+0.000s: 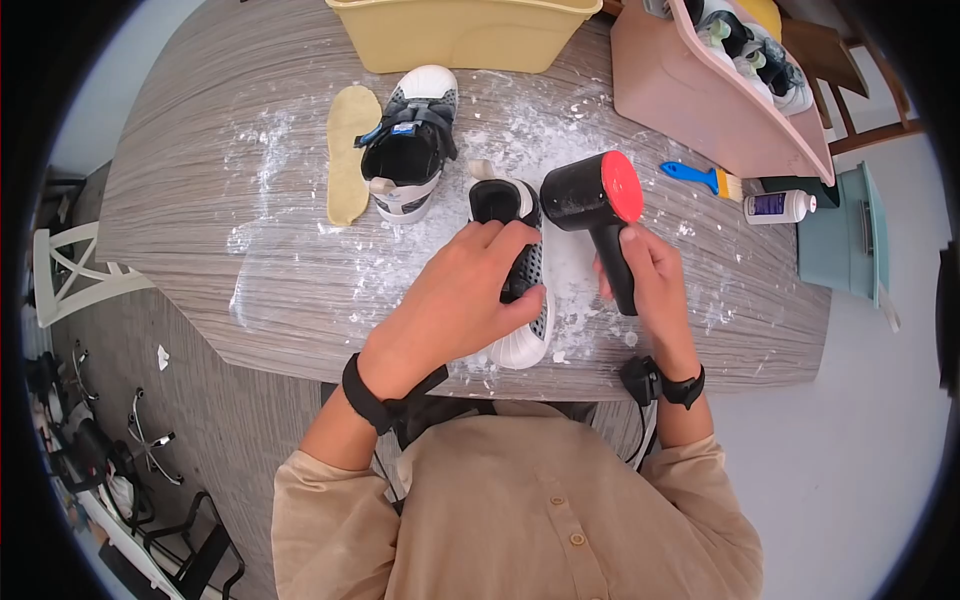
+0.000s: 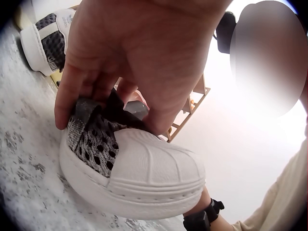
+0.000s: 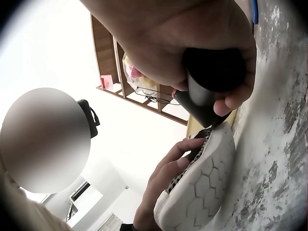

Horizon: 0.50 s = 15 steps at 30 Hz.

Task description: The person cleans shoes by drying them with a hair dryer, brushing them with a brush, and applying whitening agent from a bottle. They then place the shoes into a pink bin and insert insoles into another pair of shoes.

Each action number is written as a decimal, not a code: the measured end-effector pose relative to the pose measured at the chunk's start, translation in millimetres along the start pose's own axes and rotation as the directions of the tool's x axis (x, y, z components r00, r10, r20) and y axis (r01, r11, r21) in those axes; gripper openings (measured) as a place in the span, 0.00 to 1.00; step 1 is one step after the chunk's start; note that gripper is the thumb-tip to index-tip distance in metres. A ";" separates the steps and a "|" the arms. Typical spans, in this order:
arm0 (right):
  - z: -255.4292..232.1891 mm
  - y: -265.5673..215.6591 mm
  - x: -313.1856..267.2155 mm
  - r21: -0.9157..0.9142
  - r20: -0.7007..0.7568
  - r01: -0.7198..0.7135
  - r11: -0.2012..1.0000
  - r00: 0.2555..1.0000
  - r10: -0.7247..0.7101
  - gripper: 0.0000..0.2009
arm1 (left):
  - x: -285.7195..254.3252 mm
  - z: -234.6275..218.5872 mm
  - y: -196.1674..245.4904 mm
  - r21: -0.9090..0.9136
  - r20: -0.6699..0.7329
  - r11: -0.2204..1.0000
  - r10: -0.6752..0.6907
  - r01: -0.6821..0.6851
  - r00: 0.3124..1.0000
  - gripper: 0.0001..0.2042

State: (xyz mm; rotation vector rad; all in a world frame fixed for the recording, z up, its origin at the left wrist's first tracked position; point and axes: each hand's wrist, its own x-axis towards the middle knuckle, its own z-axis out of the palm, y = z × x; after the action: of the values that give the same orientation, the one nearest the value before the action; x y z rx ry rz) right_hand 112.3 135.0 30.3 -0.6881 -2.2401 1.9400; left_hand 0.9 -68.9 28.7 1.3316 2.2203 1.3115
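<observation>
You seem to be in a workroom or office
Your white-dusted table (image 1: 180,200) carries a pink bin (image 1: 690,110) of shoes (image 1: 745,55); wheeled chair bases (image 1: 150,440) stand on grey flooring (image 1: 215,425).

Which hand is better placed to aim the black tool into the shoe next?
Right, probably: the right hand grips the black tool by its handle near the shoe, which the left hand holds.

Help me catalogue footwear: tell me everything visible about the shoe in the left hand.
The shoe has a ribbed white toe cap, knitted-looking dark mesh with holes, a pale heel loop and a white sole with hexagon-like lines. It sits opening up on the powdery table, toe towards the person. The left hand grips it at the opening, partly hiding it; a black tool is beside its heel.
</observation>
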 end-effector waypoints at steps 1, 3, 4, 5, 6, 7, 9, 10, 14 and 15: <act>-0.7 -1.3 1.4 0.000 0.006 -0.002 1.000 1.000 0.002 0.18 | 0.1 0.0 0.1 -0.001 0.003 1.000 0.000 0.000 1.000 0.18; -2.0 -3.6 4.3 -0.001 0.019 -0.006 1.000 1.000 0.006 0.18 | 0.3 -2.6 2.5 0.012 0.051 0.999 -0.053 0.052 0.997 0.19; -2.8 -4.5 6.0 -0.005 0.022 -0.007 1.000 1.000 0.007 0.18 | 0.3 -3.5 3.3 0.019 0.075 0.997 -0.080 0.079 0.994 0.19; -3.7 -5.1 7.8 -0.010 0.025 -0.008 1.000 1.000 0.008 0.18 | 0.3 -3.5 3.2 0.020 0.073 0.997 -0.079 0.077 0.994 0.19; -4.3 -6.0 9.7 -0.014 0.028 -0.009 1.000 1.000 0.009 0.18 | 0.2 -3.2 3.1 0.020 0.071 0.997 -0.076 0.075 0.995 0.19; -4.1 -8.8 11.9 -0.029 0.026 -0.013 1.000 1.000 0.014 0.18 | 0.2 -2.9 3.2 0.020 0.068 0.997 -0.074 0.073 0.995 0.19; -3.2 -14.8 16.4 -0.056 0.020 -0.022 0.998 1.000 0.023 0.18 | 0.1 -3.1 3.5 0.027 0.072 0.997 -0.075 0.073 0.995 0.19; -3.9 -15.3 17.6 -0.062 0.022 -0.014 0.998 1.000 0.015 0.18 | 0.2 -3.2 3.6 0.030 0.073 0.997 -0.075 0.073 0.994 0.20; -4.1 -19.1 22.6 -0.064 0.032 -0.011 0.998 0.999 0.013 0.18 | 0.0 -3.5 3.4 0.026 0.075 0.997 -0.075 0.074 0.994 0.20; -3.9 -20.7 24.0 -0.059 0.033 -0.017 0.998 0.999 0.019 0.18 | 0.0 -3.2 3.8 0.026 0.074 0.997 -0.075 0.073 0.994 0.20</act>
State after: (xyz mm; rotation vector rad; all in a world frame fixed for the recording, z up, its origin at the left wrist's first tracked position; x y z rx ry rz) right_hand 86.7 146.3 45.7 -0.6903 -2.3274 1.9152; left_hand 1.2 -70.0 33.5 1.2716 2.2183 1.1940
